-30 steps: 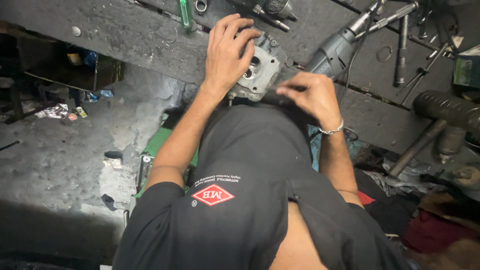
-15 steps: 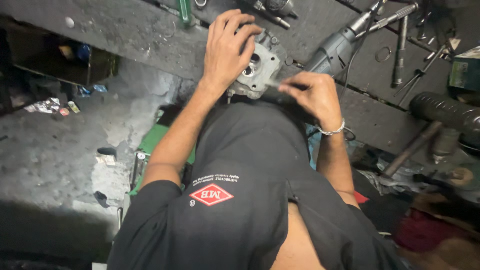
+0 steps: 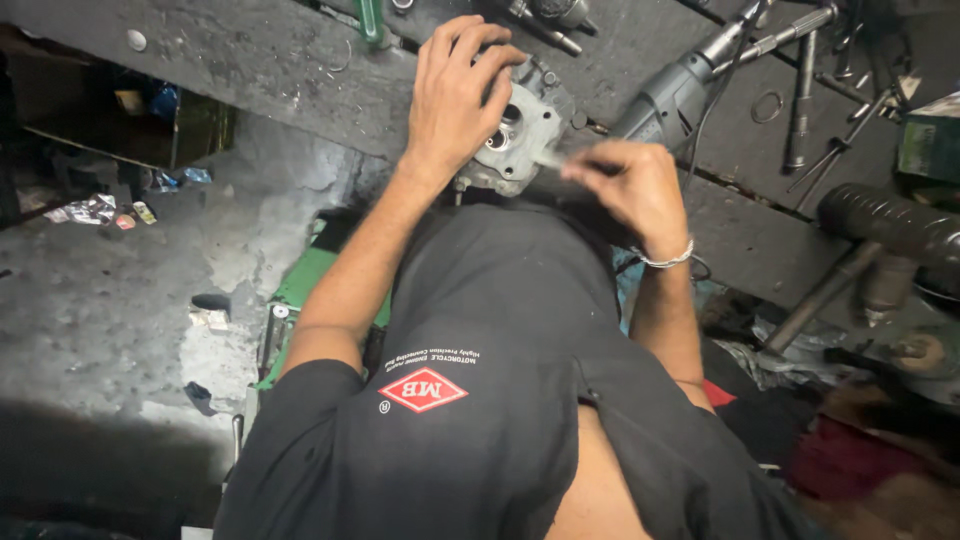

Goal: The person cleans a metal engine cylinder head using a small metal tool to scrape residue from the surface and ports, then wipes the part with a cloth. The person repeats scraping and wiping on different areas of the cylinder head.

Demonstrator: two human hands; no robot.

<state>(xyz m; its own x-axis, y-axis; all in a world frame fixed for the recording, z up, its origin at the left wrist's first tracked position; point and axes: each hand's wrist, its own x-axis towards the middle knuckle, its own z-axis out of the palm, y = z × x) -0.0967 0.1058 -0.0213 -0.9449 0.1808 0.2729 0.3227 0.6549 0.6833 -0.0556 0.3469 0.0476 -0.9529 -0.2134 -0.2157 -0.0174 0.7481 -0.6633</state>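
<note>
- Landmark: grey metal engine casting [image 3: 520, 135], pale cast body with a round bore on its upper face; sits at the near edge of the dark workbench [image 3: 250, 60], just above the person's black shirt.
- Left hand [image 3: 455, 95]: laid flat over the left side of the casting, fingers spread wide across its top, palm pressing down; holds it steady.
- Right hand [image 3: 630, 185]: just right of the casting, fingers pinched narrow around a small thin pale piece [image 3: 553, 158] whose tip reaches the casting's right side; the piece is blurred, kind not clear. Silver bracelet on the wrist.
- Grey power tool [image 3: 672, 98]: on the bench just beyond and right of the casting, cord trailing.
- Long steel wrenches and sockets [image 3: 800, 100]: well right of the casting, scattered on the bench.
- Green-handled tool [image 3: 372, 20]: beyond the casting to its left, at the upper edge.
- Black ribbed hose [image 3: 885, 225]: far right of the casting.
- Grey concrete floor [image 3: 110, 290]: left of and below the casting, littered with scraps.
</note>
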